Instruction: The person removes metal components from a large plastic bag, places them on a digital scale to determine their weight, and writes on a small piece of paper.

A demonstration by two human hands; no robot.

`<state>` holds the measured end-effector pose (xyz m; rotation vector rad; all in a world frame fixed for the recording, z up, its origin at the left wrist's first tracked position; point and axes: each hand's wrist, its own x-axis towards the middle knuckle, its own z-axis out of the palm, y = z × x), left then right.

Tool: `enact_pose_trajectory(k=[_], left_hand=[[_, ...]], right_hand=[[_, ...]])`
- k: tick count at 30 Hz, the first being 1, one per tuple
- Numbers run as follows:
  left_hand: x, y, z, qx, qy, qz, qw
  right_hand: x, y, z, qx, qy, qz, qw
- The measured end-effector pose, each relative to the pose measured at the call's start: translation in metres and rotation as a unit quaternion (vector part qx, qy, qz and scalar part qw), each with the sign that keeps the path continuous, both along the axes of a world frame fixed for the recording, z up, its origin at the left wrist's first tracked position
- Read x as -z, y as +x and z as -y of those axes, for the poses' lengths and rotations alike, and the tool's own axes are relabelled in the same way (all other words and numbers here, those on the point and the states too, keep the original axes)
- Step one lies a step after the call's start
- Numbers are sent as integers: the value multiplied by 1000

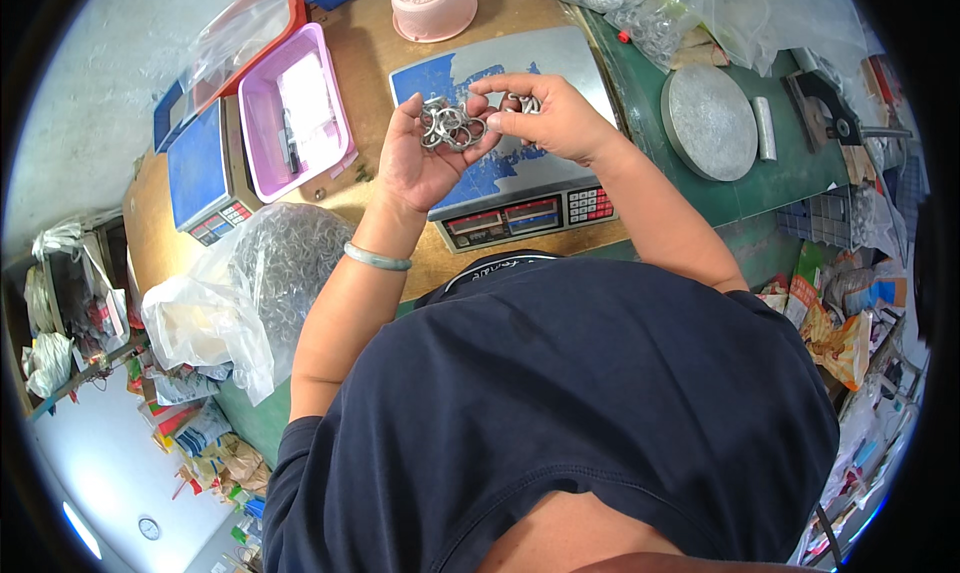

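My left hand (pixel 408 173) is palm up and cupped around a small heap of silvery metal rings (pixel 447 128). Close by on its right, my right hand (pixel 565 123) has more metal rings (pixel 522 105) in its curled fingers, and its thumb and forefinger reach toward the heap. Both hands are above the worn blue and silver platform of a weighing scale (pixel 573 63). The scale's display and keypad (pixel 530 218) face me. Beside my left forearm, a clear plastic bag (pixel 285 263) is full of similar rings.
A second scale (pixel 197 168) and a lilac tray (pixel 335 138) with a pen-like item stand left. Behind the main scale sits an upturned pink basket (pixel 433 11). A round grey disc (pixel 707 123), a metal cylinder (pixel 764 129) and clear bags (pixel 735 13) lie right.
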<state>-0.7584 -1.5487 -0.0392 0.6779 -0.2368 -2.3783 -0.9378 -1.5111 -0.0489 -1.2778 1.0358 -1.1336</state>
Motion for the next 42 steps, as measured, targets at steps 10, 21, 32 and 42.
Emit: enact_pose_trajectory(k=[10, 21, 32, 42], left_hand=[[-6, -7, -2, 33, -53, 107, 992], [0, 0, 0, 54, -34, 76, 995], [3, 6, -1, 16, -56, 94, 994], [5, 6, -1, -16, -43, 109, 993]], right_hand=[[-10, 6, -2, 52, -89, -233, 967], [-6, 1, -2, 93, -74, -156, 981], [-8, 4, -5, 84, -6, -53, 995], [-11, 16, -10, 138, 29, -38, 989]])
